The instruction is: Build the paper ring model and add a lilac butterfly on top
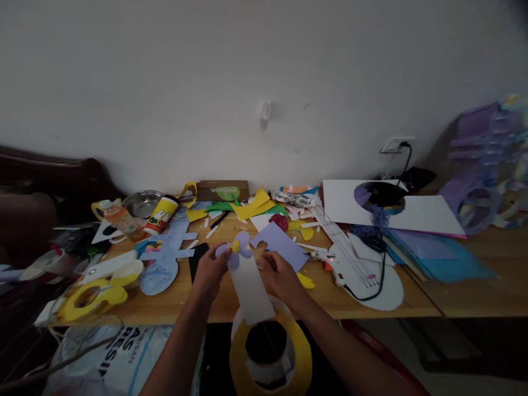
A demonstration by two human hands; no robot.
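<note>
My left hand (209, 270) pinches the left petal of a purple paper flower (244, 240) with a small yellow centre. The flower sits at the top end of a white paper strip (251, 291), which runs down to a round yellow-and-white paper body (304, 357) with a large round hole, low in front of me. Just right of the strip is my right hand (281, 276), its fingers curled together near the strip's edge; what they hold, if anything, is hidden. Behind it lies a purple paper sheet (284, 246) with a cut-out notch.
A glue gun (330, 257) with a lit red light and black cord lies right, beside a white guitar-shaped cutout (385, 294). Paper scraps, a goodme box (223, 190), a bottle (122, 220) and a blue cutout (160, 275) crowd the table. A purple paper guitar (474, 181) stands far right.
</note>
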